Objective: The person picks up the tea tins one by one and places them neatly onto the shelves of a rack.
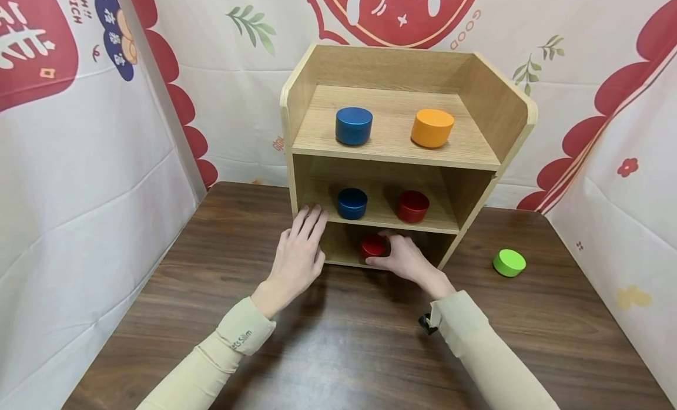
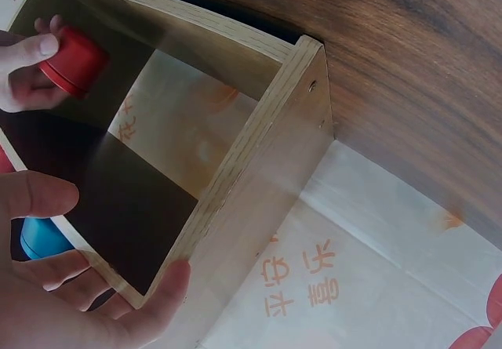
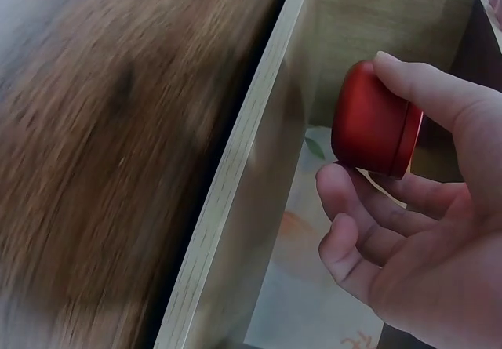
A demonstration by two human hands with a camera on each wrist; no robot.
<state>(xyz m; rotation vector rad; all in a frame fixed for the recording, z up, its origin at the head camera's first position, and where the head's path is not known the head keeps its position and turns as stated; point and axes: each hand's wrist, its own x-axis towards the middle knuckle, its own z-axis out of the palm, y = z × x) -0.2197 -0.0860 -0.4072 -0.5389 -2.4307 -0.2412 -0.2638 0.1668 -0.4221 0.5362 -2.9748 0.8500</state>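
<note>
My right hand (image 1: 404,257) pinches a red round tin (image 3: 367,121) between thumb and fingers inside the bottom compartment of a wooden shelf unit (image 1: 370,157). In the right wrist view the tin's lid seam shows. My left hand (image 1: 296,257) rests with extended fingers at the unit's left front edge, by the middle board. In the left wrist view, one fingertip (image 2: 179,274) lies against the side panel. A blue tin (image 1: 352,204) and another red tin (image 1: 412,207) stand on the middle board, the blue one near my left fingers.
On the top board stand a second blue tin (image 1: 354,126) and an orange tin (image 1: 432,128). A light green tin (image 1: 509,263) sits on the dark wooden table (image 1: 349,351), right of the unit. Printed cloth (image 1: 233,104) hangs behind and at both sides.
</note>
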